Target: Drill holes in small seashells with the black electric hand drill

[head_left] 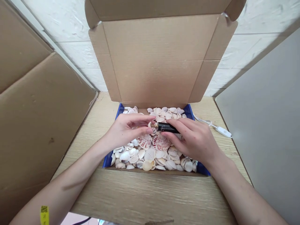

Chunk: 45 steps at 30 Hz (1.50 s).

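My right hand [191,136] is wrapped around a black mini electric drill [166,127], its brass chuck and thin bit pointing left. Across from it, my left hand [127,126] pinches a small pale seashell [149,124] between thumb and fingers. The bit meets this shell, and its thin tip shows on the left side. Both hands are above an open cardboard box with blue sides [108,160], full of white and cream shells [150,154]. Two larger scallop shells with red-brown streaks [161,142] lie below the drill.
The box's brown lid [154,59] stands upright at the back. A white cable with an inline switch [223,131] lies right of the box on the wooden table [140,190]. A cardboard panel [35,115] rises on the left, a grey panel [264,109] on the right.
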{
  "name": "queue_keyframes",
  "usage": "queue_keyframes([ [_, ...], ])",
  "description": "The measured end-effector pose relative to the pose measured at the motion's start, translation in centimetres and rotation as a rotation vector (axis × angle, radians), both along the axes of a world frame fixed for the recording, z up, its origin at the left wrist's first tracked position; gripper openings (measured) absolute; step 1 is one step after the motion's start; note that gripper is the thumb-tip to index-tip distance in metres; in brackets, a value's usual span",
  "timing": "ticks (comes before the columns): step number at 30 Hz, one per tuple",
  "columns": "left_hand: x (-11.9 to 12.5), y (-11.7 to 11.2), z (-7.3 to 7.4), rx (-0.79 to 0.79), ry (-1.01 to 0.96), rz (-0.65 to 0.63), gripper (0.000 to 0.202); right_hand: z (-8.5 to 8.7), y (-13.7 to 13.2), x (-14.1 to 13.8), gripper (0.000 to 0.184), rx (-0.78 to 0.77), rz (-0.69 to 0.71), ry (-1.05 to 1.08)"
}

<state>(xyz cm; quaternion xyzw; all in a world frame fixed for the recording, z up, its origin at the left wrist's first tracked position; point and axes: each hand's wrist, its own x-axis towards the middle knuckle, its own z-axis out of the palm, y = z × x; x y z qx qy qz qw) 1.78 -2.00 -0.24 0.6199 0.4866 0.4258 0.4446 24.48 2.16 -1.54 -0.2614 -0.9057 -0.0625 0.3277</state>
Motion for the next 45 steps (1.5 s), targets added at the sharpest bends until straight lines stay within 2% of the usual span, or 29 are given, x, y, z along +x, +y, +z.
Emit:
queue_keyframes([
  [4, 0.1, -0.1, 0.0, -0.047, -0.036, 0.011, 0.033, 0.1, -0.1, 0.1, 0.026, -0.004, -0.001, 0.000],
  [11, 0.2, -0.2, 0.2, -0.047, 0.054, 0.053, 0.021, -0.1, -0.1, 0.1, 0.026, 0.022, -0.044, 0.006],
  [15, 0.1, 0.2, 0.4, -0.026, 0.071, 0.176, 0.020, -0.2, 0.0, 0.2, 0.026, 0.039, -0.133, 0.043],
  [19, -0.2, 0.5, 0.5, -0.068, -0.030, 0.256, 0.027, -0.2, 0.1, 0.2, 0.026, 0.023, -0.167, 0.074],
  [23, -0.4, 0.5, 0.4, -0.100, -0.057, 0.224, 0.028, -0.3, 0.1, 0.2, 0.025, 0.012, -0.155, 0.082],
  [27, -0.4, 0.4, 0.4, -0.066, 0.003, 0.183, 0.027, -0.4, 0.1, 0.1, 0.024, -0.007, -0.172, 0.077],
  [34, -0.2, 0.4, 0.5, -0.108, -0.010, 0.180, 0.028, -0.4, 0.1, 0.2, 0.024, -0.007, -0.182, 0.071],
  [45, -0.9, 0.5, 0.5, -0.241, 0.054, 0.019, 0.016, 0.2, 0.0, 0.5, 0.020, 0.129, -0.110, 0.183],
])
